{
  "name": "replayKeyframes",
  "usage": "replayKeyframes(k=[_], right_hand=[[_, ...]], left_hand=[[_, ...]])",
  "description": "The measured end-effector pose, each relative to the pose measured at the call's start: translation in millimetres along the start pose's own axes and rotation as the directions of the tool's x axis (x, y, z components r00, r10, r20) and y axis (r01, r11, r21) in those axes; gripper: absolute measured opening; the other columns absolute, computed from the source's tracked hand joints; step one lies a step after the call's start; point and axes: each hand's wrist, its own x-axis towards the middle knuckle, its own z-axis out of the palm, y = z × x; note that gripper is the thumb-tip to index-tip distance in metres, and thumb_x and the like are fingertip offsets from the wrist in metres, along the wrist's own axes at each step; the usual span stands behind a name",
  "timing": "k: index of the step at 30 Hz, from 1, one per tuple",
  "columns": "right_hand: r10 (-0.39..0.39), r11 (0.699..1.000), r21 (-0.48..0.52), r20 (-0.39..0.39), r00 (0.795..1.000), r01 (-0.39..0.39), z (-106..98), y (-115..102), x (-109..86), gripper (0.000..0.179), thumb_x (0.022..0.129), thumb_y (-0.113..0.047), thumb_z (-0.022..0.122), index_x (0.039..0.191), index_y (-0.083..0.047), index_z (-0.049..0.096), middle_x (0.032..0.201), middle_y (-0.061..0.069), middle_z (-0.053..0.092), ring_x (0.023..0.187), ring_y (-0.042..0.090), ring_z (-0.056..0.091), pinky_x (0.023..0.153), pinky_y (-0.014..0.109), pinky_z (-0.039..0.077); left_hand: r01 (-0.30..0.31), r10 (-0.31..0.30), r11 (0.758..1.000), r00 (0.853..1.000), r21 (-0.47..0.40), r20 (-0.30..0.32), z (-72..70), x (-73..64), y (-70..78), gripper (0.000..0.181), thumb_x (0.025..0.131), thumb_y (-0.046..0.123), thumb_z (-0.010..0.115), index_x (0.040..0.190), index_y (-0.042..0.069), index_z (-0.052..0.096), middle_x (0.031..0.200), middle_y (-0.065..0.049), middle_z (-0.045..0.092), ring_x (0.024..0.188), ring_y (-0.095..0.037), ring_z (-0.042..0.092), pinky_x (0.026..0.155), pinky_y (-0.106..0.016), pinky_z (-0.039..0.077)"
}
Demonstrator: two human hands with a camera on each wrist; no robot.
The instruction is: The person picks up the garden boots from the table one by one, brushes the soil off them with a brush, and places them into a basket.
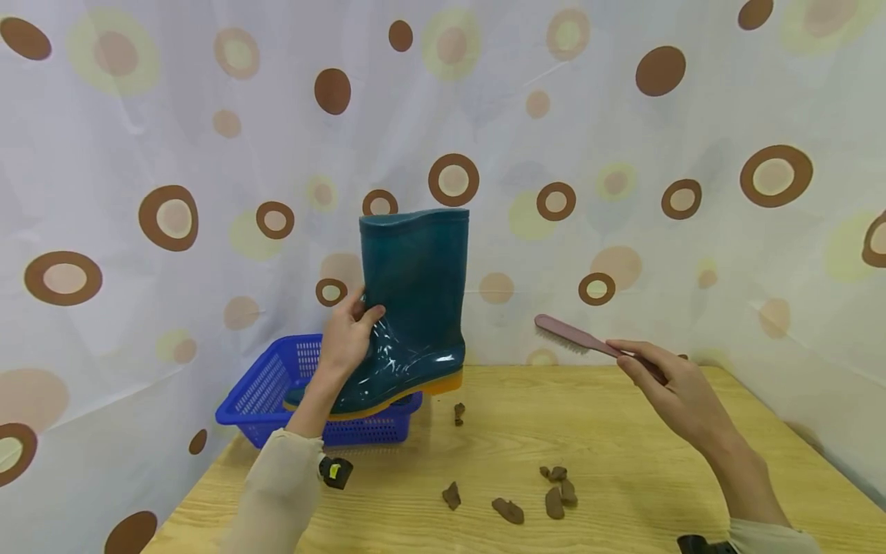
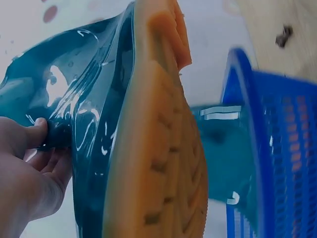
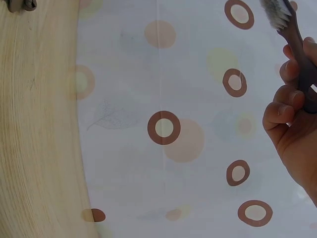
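Observation:
A glossy dark-green rubber boot (image 1: 415,285) with an orange-yellow sole is held up by my left hand (image 1: 346,335), which pinches it at the ankle between thumb and fingers. Its ridged sole (image 2: 158,163) fills the middle of the left wrist view. Off to the right and apart from the boot, my right hand (image 1: 674,388) grips a long-handled brush (image 1: 567,332) by the handle. Pale bristles (image 3: 276,14) show in the right wrist view. Behind the held boot is a blue plastic basket (image 1: 259,385), with another green boot (image 2: 228,153) in it.
Several brown clumps, like dried mud (image 1: 508,511), lie scattered on the wooden table (image 1: 637,462). One more clump (image 1: 459,414) lies close to the basket's right side. A spotted white curtain (image 1: 505,100) hangs behind the table and along both sides.

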Motion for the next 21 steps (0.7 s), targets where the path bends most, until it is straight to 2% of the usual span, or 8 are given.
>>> replayKeyframes(k=[4,6,12,17,21], right_hand=[[0.001,1.0,0.008,-0.002,1.0,-0.001,1,0,0.0,0.031,0.103,-0.018,0.054,0.133,-0.021,0.063,0.079,-0.006,0.052,0.061,0.007,0.044,0.055,0.024,0.034],[0.001,1.0,0.009,-0.001,1.0,-0.001,1,0,0.5,0.031,0.103,-0.018,0.054,0.132,-0.02,0.063,0.078,-0.006,0.052,0.061,0.007,0.044,0.055,0.024,0.034],[-0.005,1.0,0.013,0.003,1.0,0.005,3,-1,2.1,0.031,0.103,-0.017,0.054,0.132,-0.019,0.064,0.075,-0.006,0.051,0.058,0.007,0.043,0.054,0.024,0.034],[-0.002,1.0,0.018,0.018,1.0,0.002,4,-1,1.8,0.031,0.103,-0.017,0.053,0.132,-0.019,0.063,0.072,-0.005,0.048,0.055,0.007,0.04,0.053,0.024,0.034],[-0.004,1.0,0.017,0.025,1.0,0.004,6,-2,1.4,0.031,0.103,-0.017,0.053,0.133,-0.019,0.063,0.073,-0.005,0.049,0.057,0.007,0.042,0.055,0.024,0.034]], left_hand=[[0.006,-0.004,0.998,1.0,0.063,-0.028,-17.9,12.0,-6.2,0.046,0.103,0.012,0.053,0.148,0.01,0.046,0.11,-0.024,0.071,0.093,-0.036,0.071,0.089,-0.047,0.056],[0.014,-0.011,0.996,1.0,0.093,-0.028,-27.0,16.9,-9.9,0.043,0.104,0.013,0.049,0.147,0.008,0.046,0.116,-0.024,0.069,0.097,-0.036,0.07,0.09,-0.048,0.056],[0.029,-0.03,0.991,1.0,0.132,0.008,-49.0,24.2,-27.5,0.046,0.107,0.011,0.04,0.153,0.008,0.037,0.141,-0.024,0.054,0.12,-0.039,0.058,0.107,-0.054,0.044],[0.094,-0.102,0.982,0.994,0.163,0.039,-52.3,25.2,-48.3,0.05,0.107,0.011,0.036,0.157,0.01,0.028,0.153,-0.022,0.042,0.137,-0.039,0.044,0.117,-0.055,0.033],[0.181,-0.203,0.962,0.975,0.206,0.089,-48.4,25.0,-64.1,0.054,0.108,0.015,0.031,0.159,0.008,0.016,0.161,-0.021,0.027,0.149,-0.04,0.026,0.121,-0.057,0.023]])
